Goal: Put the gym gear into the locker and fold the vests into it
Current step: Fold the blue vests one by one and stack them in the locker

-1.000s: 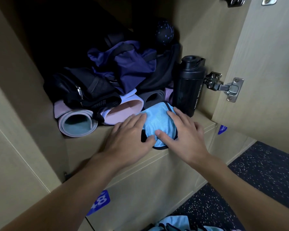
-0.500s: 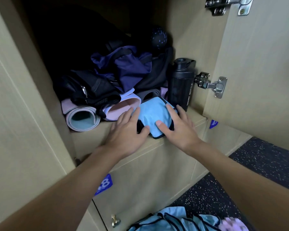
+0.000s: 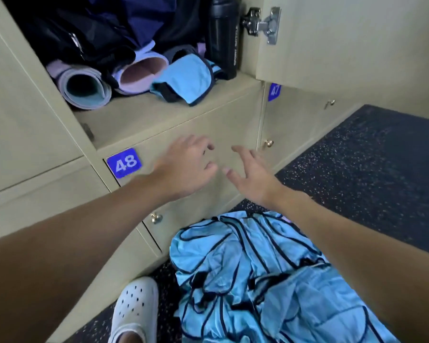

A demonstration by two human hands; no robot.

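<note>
Glossy cloth vests [image 3: 270, 280]; shiny metal hinge [image 3: 263, 24].

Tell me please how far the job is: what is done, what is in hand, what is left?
Done: rolled mats, black bottle and one folded vest are in the locker. In hand: nothing; left hand and right hand are open and empty. Left: the heap of vests on the floor, unfolded.

Beige numbered locker doors [image 3: 233, 125], dark speckled floor [image 3: 357, 169]
</note>
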